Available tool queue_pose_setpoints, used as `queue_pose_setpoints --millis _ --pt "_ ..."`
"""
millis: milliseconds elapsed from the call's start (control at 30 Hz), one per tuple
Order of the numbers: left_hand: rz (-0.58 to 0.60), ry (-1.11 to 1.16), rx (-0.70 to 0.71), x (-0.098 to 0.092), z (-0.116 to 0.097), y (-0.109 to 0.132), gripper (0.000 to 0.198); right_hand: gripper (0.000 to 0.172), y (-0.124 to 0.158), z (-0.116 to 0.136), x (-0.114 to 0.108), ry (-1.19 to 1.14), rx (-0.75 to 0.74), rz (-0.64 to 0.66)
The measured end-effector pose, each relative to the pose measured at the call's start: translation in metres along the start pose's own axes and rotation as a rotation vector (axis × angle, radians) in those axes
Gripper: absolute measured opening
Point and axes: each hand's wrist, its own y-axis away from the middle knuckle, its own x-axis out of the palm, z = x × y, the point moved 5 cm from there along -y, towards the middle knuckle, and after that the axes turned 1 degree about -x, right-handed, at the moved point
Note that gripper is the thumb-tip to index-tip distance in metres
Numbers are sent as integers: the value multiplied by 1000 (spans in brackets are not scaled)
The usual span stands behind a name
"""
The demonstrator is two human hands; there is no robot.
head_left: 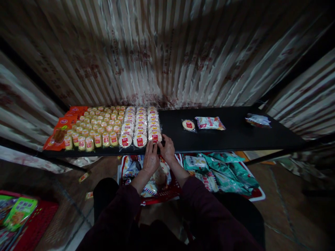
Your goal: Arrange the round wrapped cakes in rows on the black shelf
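The left hand (151,161) and right hand (169,149) meet at the center of the frame, at the near edge of the black surface (172,120). Their fingers touch the front round packet (156,137) of the rightmost of three round-packet rows (140,126); whether either hand grips it or merely rests there, I cannot tell. That packet sits close to the near edge. Left of the rows, small yellow packets (98,139) fill the surface toward orange packets (64,121) at its left end, leaving little room. Right of the hands, bare surface opens up, broken by a lone round packet (188,124) just beside a red-and-white packet (210,123), and a wrapped packet (258,120) farther right. The curtain (167,59) hangs along the far edge. Below the near edge, a red basket (162,199) and green packets (230,174) crowd the lower center.
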Motion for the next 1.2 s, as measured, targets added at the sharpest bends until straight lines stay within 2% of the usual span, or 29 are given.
queue_pose_setpoints --millis 133,267,367,467,533,667,767,933,1067,1200 --pt "18 5 17 0 0 3 55 48 3 -2 -2 -35 -9 0" --pt "-16 43 39 -9 -4 12 52 42 14 5 -17 -17 -52 -68" --pt "-44 86 80 -15 -11 33 44 34 34 12 -31 -10 -106 -147" --pt "-9 138 87 -6 -15 64 42 30 64 5 -33 -20 -133 -116" --pt "68 157 35 9 -12 85 42 30 85 -10 -28 0 -97 -71" --pt "216 107 -270 40 11 116 50 32 118 -51 -12 114 7 69" --pt "325 104 -346 56 20 132 55 36 133 -75 1 175 96 181" --pt "458 117 -323 66 23 147 56 41 148 -98 16 132 275 318" --pt "477 97 -260 62 17 149 58 37 153 -101 15 -20 300 248" --pt "479 98 -201 58 11 150 65 19 154 -104 12 -254 394 164"
